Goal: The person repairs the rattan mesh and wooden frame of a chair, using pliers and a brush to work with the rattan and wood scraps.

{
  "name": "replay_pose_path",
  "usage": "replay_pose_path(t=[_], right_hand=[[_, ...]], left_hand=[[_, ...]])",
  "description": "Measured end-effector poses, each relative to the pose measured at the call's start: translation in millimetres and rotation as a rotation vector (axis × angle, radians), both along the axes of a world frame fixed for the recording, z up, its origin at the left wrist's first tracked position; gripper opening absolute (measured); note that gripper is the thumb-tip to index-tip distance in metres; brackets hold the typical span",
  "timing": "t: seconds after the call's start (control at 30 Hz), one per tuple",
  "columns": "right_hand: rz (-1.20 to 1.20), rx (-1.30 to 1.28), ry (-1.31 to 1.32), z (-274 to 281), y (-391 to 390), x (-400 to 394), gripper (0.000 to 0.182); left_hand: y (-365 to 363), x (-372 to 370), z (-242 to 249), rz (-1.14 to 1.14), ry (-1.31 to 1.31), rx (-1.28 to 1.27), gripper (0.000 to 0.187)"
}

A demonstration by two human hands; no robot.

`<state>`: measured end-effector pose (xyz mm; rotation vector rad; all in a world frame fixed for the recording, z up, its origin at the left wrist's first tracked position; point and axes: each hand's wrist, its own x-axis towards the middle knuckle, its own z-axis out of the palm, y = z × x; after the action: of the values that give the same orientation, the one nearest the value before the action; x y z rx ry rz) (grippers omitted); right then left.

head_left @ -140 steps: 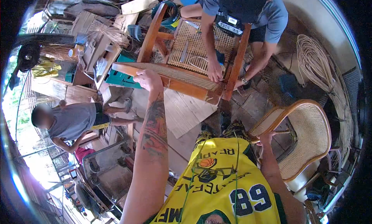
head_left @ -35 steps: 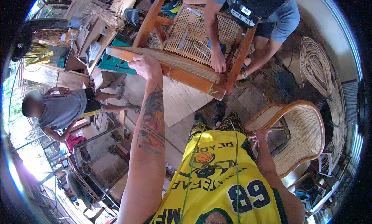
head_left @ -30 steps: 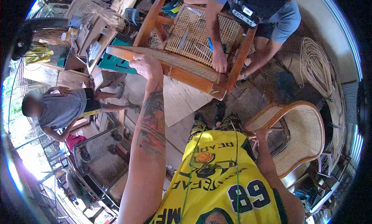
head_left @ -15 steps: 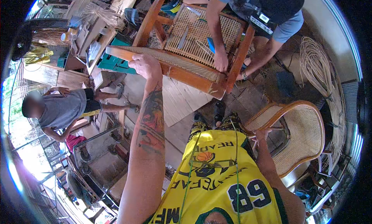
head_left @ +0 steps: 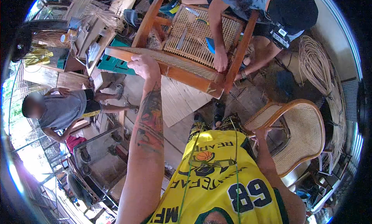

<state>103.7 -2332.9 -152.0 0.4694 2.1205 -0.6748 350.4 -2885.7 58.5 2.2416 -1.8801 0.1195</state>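
Note:
My left hand, at the end of the tattooed forearm, has its fingers wrapped over the edge of a wooden chair frame with woven cane panels. Lower right, my right hand is closed on a wooden part of a curved cane chair; some fingers are hidden. Across the frame, a co-worker's hand touches the cane seat near its corner. The co-worker's other hand is beside the frame's outer rail. A knife and a blue object lie on the seat.
Another person stands at the left. Coiled cane strips hang at the right. A green crate is behind the frame's left end. A dark metal-edged table or tray stands lower left. Flat boards lie on the floor.
The co-worker's head and cap have moved right and down, with the shoulder partly hidden. Both my hands keep their places, apart from a slight view shift.

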Motion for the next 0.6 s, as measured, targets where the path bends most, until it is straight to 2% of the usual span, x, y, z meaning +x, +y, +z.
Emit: replay_pose_path(t=[0.03,0.07,0.13,0.2,0.23,0.3,0.33,0.37,0.4,0.43,0.47,0.5,0.6], right_hand=[[0.014,0.009,-0.045,0.5,-0.4,-0.8,0.081],[0.007,0.010,-0.072,0.4,1.4,-0.1,0.074],[0.031,0.000,-0.087,-8.0,6.3,1.0,0.061],[0.057,0.002,-0.065,-20.9,15.0,0.9,0.050],[0.081,0.010,-0.046,-35.3,23.2,-0.1,0.046],[0.209,0.053,0.009,-69.0,42.5,-5.8,0.039],[0.426,0.118,0.073,-104.9,64.2,-10.1,0.038],[0.766,0.236,0.142,-142.1,86.6,-13.3,0.039],[1.070,0.369,0.258,-150.1,86.0,-12.2,0.041],[1.062,0.397,0.202,-154.6,90.4,-11.3,0.040],[1.056,0.426,0.147,-159.1,94.9,-10.2,0.039],[0.871,0.307,0.152,-163.0,99.8,-8.1,0.037],[0.570,0.154,0.153,-153.8,93.2,-7.2,0.032]], left_hand=[[-4.6,5.4,-9.6,-0.001,0.000,-0.001,0.025],[-8.8,10.8,-19.1,-0.017,-0.070,-0.005,0.026],[-2.4,2.4,-4.3,-0.034,-0.140,-0.009,0.027],[10.2,-11.7,18.4,0.054,0.082,-0.007,0.025],[9.1,-9.4,15.8,0.052,0.082,-0.007,0.025],[5.7,-3.3,9.3,0.032,0.135,-0.019,0.032],[10.6,-11.6,21.4,0.030,0.135,-0.020,0.032],[20.5,-26.9,45.0,0.179,0.552,-0.083,0.040],[27.9,-35.5,59.4,0.328,0.969,-0.145,0.049],[31.5,-36.1,61.9,0.325,0.969,-0.144,0.049],[34.9,-36.3,63.5,0.270,1.018,-0.111,0.057],[37.0,-36.7,63.8,0.215,1.066,-0.077,0.066],[29.0,-33.3,55.5,0.254,1.067,-0.073,0.070]])
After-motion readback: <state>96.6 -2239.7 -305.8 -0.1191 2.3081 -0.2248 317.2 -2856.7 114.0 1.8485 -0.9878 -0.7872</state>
